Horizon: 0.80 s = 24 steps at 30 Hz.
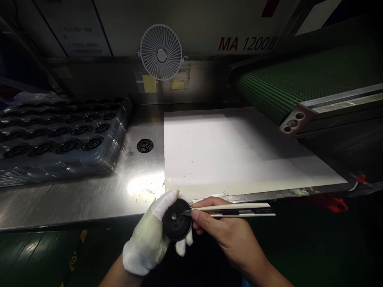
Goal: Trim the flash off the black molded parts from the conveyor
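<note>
My left hand (151, 235), in a white glove, is closed around the edge of a round black plastic part (177, 228) with a small hole at its centre. Bare and closed, my right hand (224, 229) grips a white utility knife (239, 210). Its blade reaches over the face of the black part, close to the centre hole; whether it touches cannot be made out. Both hands are in front of the table's near edge. A similar round black part (145, 146) lies alone on the metal table (140, 171).
Clear plastic trays (98, 161) with several black parts are stacked on the left. A white sheet (215, 151) covers the table's middle. A small fan (161, 54) stands at the back. The green conveyor belt (299, 91) juts in from the right, and a red-handled tool (336, 204) hangs below the edge.
</note>
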Tool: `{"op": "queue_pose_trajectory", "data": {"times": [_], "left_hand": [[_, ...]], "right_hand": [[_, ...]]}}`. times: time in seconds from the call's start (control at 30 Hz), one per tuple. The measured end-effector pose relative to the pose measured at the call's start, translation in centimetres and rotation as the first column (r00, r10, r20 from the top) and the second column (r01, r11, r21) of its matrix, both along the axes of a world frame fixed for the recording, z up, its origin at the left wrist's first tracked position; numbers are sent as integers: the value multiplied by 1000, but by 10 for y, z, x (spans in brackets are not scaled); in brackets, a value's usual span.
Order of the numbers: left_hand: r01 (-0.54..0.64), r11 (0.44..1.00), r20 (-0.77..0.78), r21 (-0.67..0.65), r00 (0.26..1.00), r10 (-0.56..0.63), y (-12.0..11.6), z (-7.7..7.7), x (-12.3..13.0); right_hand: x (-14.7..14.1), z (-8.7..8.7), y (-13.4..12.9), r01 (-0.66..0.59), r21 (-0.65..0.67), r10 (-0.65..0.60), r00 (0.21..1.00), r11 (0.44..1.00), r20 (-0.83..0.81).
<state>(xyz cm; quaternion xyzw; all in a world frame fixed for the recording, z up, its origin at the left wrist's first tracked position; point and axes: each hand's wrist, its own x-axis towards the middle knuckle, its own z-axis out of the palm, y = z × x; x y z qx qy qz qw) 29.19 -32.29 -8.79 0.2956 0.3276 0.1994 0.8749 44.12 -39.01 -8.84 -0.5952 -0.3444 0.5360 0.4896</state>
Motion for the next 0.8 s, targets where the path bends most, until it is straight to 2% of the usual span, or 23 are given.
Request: {"op": "queue_pose_trajectory", "data": {"times": [0.17,0.67,0.8], "left_hand": [[-2,1000,-15,-26,1000,1,0,-4,0],[40,999,-26,-23,999,-41,-7,-18,0],[6,1000,3,-23,1000,-6,-7,-18,1]], "right_hand": [[1,-1,1,-31,18,31,1000,999,5],[4,-9,2,-55,-65,49,994,996,-95],[2,-9,0,-18,-34,14,995,999,-104]]}}
